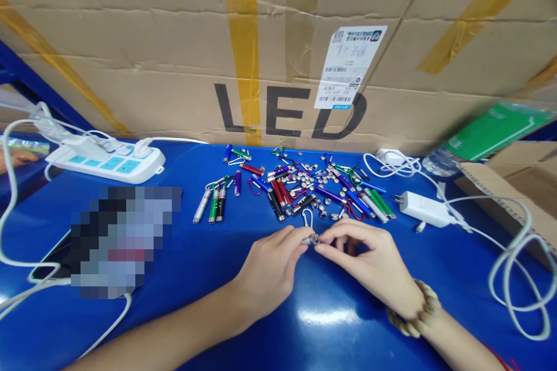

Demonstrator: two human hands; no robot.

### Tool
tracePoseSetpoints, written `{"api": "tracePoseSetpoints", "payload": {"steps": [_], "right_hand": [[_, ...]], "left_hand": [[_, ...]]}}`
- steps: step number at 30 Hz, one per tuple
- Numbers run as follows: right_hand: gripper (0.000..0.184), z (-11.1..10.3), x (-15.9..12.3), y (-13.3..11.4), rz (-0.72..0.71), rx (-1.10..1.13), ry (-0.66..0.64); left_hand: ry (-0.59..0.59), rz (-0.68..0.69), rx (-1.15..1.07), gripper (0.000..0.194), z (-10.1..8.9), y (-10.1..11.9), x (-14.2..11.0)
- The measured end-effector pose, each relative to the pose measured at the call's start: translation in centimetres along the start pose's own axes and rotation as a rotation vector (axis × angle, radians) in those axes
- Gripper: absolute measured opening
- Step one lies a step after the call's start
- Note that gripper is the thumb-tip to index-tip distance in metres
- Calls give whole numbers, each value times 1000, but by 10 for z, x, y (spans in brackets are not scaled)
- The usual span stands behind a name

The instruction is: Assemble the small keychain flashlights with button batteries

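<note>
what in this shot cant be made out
All in the head view:
Silver penlight tube: most of its body, hidden by the left hand.
Right hand: whether it grips a separate part, too small.
Pixelated object: its surface, masked by blocks.
Shipping label: fine print, too small.
Right-side cardboard box: remainder, cut by picture edge.

"LED" lettering [272,111] on cardboard box [174,75], unclear print on label [349,67]
</note>
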State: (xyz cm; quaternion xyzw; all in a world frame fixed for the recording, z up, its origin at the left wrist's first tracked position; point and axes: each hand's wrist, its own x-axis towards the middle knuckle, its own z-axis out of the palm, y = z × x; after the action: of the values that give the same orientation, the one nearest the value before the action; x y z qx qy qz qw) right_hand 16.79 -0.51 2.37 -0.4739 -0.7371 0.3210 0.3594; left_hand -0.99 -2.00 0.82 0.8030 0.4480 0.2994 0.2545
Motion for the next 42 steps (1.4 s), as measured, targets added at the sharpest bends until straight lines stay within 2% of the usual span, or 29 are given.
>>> {"api": "tracePoseSetpoints", "payload": {"steps": [3, 7, 10, 14, 18, 21, 25, 28, 35, 42], "right_hand": [[26, -1, 0, 3, -72, 26, 36], [14, -3, -1, 3, -188, 42, 15], [8, -5, 1, 3, -184, 49, -25], [14, -10, 4, 2, -165, 87, -140], [15, -12, 4, 5, -190, 108, -216], [13, -12, 2, 7, -209, 108, -236], [12, -10, -1, 7, -201, 113, -223], [16, -9, 0, 5, -152, 115, -203], [32, -5, -1, 0, -11, 132, -181], [33, -3, 0, -6, 183, 302, -204]], "left_hand": [[5, 17, 23, 26, 0, 0, 0], [-17, 48, 69, 26, -1, 2, -1], [-38, 70, 110, 26, -1, 3, -1], [-101, 103, 100, 23, 0, 3, -2], [-179, 51, 16, 15, 1, 1, -4], [-196, 14, -19, 11, 3, -1, -4], [-198, 34, -9, 10, 4, -3, -5], [-156, 90, 34, 13, 4, -2, -5], [47, 309, 202, 19, 7, -3, -3], [158, 368, 243, 23, 6, 0, -1]]}}
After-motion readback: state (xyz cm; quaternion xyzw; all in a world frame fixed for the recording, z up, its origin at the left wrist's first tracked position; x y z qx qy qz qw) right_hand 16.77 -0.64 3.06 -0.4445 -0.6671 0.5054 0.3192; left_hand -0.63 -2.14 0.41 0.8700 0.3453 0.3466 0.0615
